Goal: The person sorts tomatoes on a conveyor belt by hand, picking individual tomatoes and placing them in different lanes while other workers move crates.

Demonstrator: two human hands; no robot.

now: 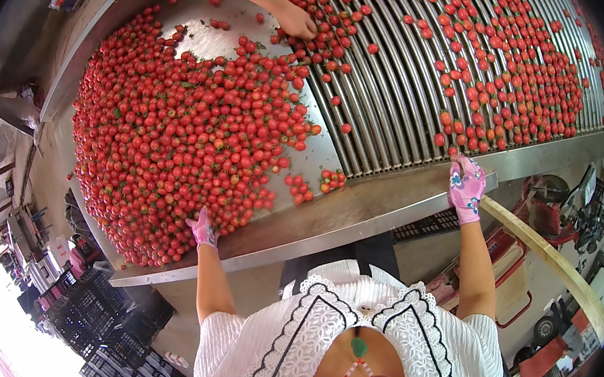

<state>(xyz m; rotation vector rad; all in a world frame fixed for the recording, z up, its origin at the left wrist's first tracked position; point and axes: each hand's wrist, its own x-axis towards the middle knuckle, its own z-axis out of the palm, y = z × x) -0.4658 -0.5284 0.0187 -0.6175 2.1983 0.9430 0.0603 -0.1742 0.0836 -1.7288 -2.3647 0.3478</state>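
Many small red cherry tomatoes [175,131] lie heaped on the left part of a metal sorting table [315,238]. At the heap's near edge is my left hand [203,231] in a pink glove. Its fingers point apart into the tomatoes, and some are partly covered. My right hand [467,187], in a pink flowered glove, is at the table's near rim beside the rollers. Its fingers are curled together, close to a single tomato [452,151]; what they hold, if anything, is hidden.
Metal rollers [392,102] carry more tomatoes on the right. Across the table, another person's bare hand [297,23] reaches among tomatoes. A wooden strip [546,251] slants away near my right hand. Black crates [90,313] stand at the lower left.
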